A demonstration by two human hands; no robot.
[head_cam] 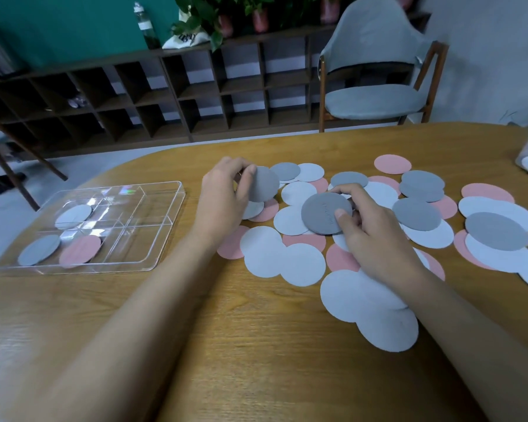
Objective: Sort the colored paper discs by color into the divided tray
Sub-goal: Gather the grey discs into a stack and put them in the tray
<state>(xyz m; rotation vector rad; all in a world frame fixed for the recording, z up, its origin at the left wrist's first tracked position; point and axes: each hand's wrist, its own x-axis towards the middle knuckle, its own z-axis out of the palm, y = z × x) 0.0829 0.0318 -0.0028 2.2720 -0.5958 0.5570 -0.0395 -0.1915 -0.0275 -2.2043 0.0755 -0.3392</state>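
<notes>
**Two grey discs in hand, tray off to the left**

The left hand (226,199) pinched a grey disc (265,185) by its edge. The right hand (372,239) gripped a second grey disc (323,213), thumb on top. Both hung over the pile (302,263) of thin, matte grey, white and pink circles on the wooden table (256,345). The clear, rigid tray (153,220) lay well apart. Paper this thin probably bends, so each should travel flat onto the tray's grey piece (38,249).

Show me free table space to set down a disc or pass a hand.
Bare wood: the strip of table between the tray and the disc pile, and the wide near edge. The tray's right-hand compartments hold no discs. Crowded: the overlapping pile, mid-table to the right edge.
</notes>
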